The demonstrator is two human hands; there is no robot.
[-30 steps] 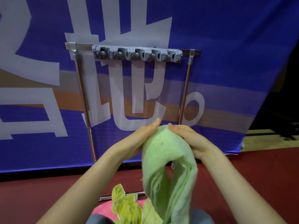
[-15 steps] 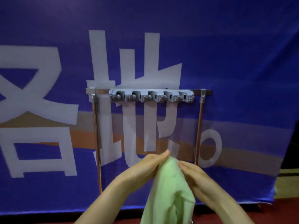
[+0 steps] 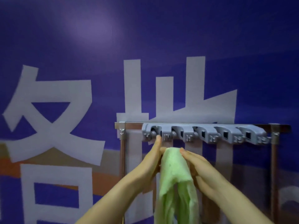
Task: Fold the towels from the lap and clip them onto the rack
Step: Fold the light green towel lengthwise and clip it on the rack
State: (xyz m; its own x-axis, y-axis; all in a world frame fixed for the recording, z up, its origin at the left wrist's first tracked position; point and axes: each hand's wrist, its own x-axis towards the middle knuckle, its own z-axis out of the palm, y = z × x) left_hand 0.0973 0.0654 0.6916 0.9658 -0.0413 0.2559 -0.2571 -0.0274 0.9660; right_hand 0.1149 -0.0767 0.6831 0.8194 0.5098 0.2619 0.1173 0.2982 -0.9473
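Note:
A light green towel (image 3: 175, 173) hangs folded over between both hands, its bunched top just below the grey clip strip (image 3: 205, 134) of the metal rack (image 3: 123, 143). My left hand (image 3: 152, 160) grips the towel's left side, one fingertip touching the leftmost clip. On the towel's right side my right hand (image 3: 196, 167) pinches the fold. The strip carries several clips, all without towels. The lap and any other towels are out of view.
A blue banner (image 3: 80, 62) with large white characters hangs right behind the rack. The rack's right post (image 3: 273, 167) stands at the right edge of the strip, with a top bar joining both posts.
Both hands have risen with the green towel from about mid-rack height to just under the clip strip. The view has tilted up and closer, so the floor and lap have dropped out.

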